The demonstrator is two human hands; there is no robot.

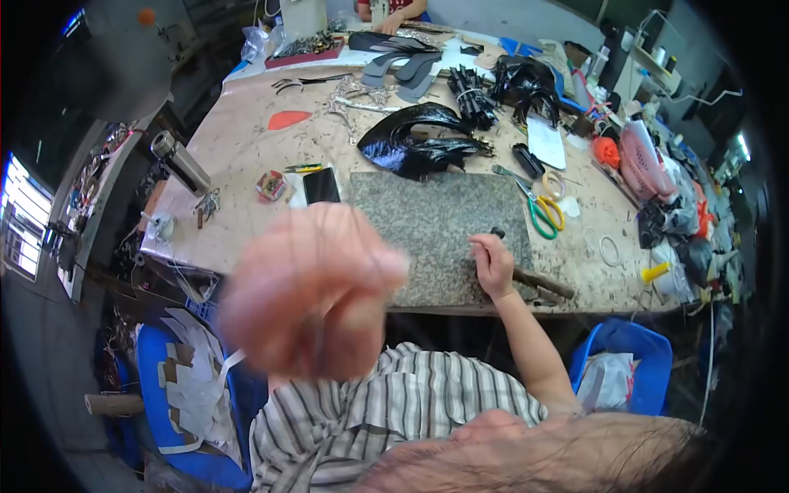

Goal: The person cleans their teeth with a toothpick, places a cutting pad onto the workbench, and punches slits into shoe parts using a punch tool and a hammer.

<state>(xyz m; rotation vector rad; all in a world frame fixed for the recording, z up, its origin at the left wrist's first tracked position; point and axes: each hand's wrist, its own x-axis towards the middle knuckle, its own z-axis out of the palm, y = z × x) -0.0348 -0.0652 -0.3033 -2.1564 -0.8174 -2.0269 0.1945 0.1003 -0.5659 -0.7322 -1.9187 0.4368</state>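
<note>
Because the left grip (316,292) looms blurred and close to my lens, I lose sight of whatever lies behind it on the desk (238,189). Its fingers look curled in together, though I can't make out whether anything is pinched among them. The right grip (491,267), fingers part bent, sits over the near right part of the grey slab (419,226), just beside a wooden handle (546,284); whether it is clamped on that, I can't tell. The handle runs past the slab's right side near the desk's front edge, so I judge that a careless wrist or forearm could knock it to the floor. A wide sweep leftward might nudge the phone (321,186); one rightward could meet the scissors (542,215). A glossy black piece (390,144) lies at the slab's far edge, where a hard jolt might shift or scuff it.

The desk top is pale, worn and strewn with specks and scraps, a steel flask (181,162) at its left and heaped bags (678,215) at its right. At the far side I see a co-worker's hand (390,22). Below stand a left bin (152,366) of pale offcuts and a right bin (660,366), both blue.
</note>
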